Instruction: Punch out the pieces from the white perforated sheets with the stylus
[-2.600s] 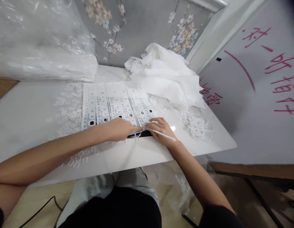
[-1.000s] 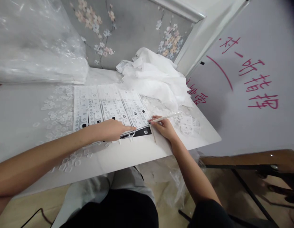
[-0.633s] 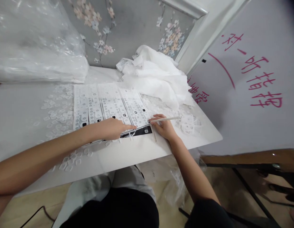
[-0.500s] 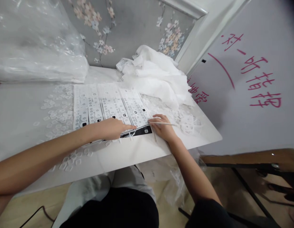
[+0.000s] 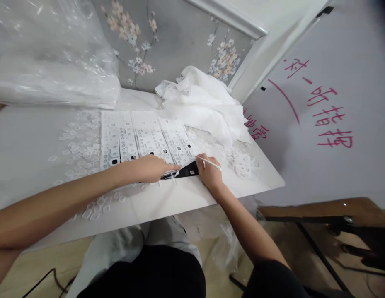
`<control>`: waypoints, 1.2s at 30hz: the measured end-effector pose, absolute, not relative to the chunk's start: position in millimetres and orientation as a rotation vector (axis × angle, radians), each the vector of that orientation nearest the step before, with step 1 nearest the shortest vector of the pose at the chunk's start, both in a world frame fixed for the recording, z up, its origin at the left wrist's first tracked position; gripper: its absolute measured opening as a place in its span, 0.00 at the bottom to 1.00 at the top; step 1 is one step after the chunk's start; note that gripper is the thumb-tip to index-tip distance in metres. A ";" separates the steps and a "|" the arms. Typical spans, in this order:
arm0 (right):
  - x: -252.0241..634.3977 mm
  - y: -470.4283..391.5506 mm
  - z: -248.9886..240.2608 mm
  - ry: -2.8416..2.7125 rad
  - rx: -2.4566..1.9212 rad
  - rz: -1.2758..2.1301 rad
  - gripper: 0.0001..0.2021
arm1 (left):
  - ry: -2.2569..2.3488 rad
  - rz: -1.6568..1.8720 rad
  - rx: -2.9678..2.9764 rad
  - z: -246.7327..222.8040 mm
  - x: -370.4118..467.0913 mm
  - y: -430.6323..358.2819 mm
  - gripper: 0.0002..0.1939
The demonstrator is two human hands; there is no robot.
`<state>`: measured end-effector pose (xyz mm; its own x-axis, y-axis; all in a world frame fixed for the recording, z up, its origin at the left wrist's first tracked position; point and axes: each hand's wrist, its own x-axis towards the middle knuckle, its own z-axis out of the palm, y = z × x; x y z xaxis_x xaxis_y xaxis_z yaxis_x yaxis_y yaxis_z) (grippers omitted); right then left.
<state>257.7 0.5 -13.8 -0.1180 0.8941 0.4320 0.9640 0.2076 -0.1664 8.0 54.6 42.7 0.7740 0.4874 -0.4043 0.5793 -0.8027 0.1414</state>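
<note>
A white sheet (image 5: 147,136) printed with rows of small grey circles and rounded shapes lies on the table, over a black layer (image 5: 189,170) that shows at its front right corner. My left hand (image 5: 150,169) rests on the sheet's front edge, index finger stretched out and pressing, the other fingers mostly hidden from above. At the right corner, my right hand (image 5: 210,170) is closed around a thin white stick-like tool (image 5: 213,164). Its fingertips touch the sheet's edge, which looks slightly raised there. Whether they pinch the sheet too, I cannot tell.
Many small clear square pieces (image 5: 78,145) are scattered left of the sheet, and several (image 5: 95,207) lie near the front edge. Crumpled white wrapping (image 5: 201,103) and a tangle of white strips (image 5: 245,164) are on the right. A large plastic-wrapped bundle (image 5: 55,62) stands back left.
My right hand has turned and closed more around the stick-like tool, whose outer end now points towards me. More of the black layer shows at the corner. My left hand has hardly moved.
</note>
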 end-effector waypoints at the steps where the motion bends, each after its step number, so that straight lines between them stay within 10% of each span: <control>1: 255.5 0.1 -13.7 -2.026 -1.753 -0.228 0.13 | 0.839 -0.504 2.702 42.3 7.7 54.3 0.43; 17: 257.9 16.9 -10.4 -1.597 -1.852 -0.119 0.15 | 0.826 -0.345 2.674 40.8 4.4 55.5 0.35; 28: 251.5 9.6 11.7 -1.366 -1.337 0.873 0.19 | 0.792 -0.289 2.656 39.9 1.0 57.2 0.35; 36: 234.3 -12.1 2.2 -1.684 -1.270 0.801 0.12 | 0.835 -0.334 2.663 39.2 2.2 56.9 0.36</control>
